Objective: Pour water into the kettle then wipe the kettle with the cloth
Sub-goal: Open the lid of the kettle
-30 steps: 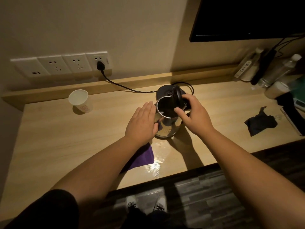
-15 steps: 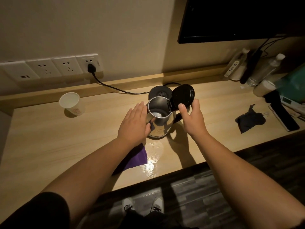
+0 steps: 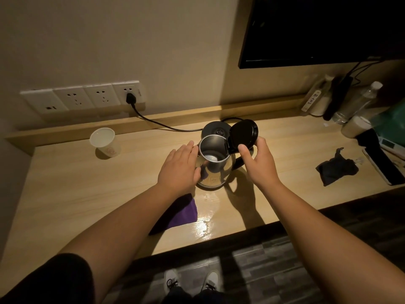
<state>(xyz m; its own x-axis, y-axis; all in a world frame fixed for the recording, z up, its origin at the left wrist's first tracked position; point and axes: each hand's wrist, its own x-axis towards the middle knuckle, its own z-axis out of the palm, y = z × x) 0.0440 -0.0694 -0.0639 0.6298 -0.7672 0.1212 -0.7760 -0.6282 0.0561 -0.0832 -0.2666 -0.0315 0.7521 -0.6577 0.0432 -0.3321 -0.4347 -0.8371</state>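
A steel kettle (image 3: 215, 172) stands mid-counter, off its black base (image 3: 213, 130), which sits just behind it. Its black lid (image 3: 243, 133) is swung up and open. My left hand (image 3: 179, 170) lies flat against the kettle's left side, steadying it. My right hand (image 3: 260, 162) is at the lid's lower edge, thumb and fingers touching it. A white paper cup (image 3: 104, 142) stands to the left near the back ledge. A purple cloth (image 3: 178, 213) lies on the counter under my left forearm, partly hidden.
Wet patches (image 3: 206, 216) shine on the counter in front of the kettle. A black cord (image 3: 153, 121) runs from the wall socket to the base. A dark crumpled cloth (image 3: 336, 170), bottles (image 3: 359, 102) and a phone sit at the right. A screen hangs above.
My right hand has swung the kettle's lid from nearly shut to fully open. My left hand has stayed on the kettle's side.
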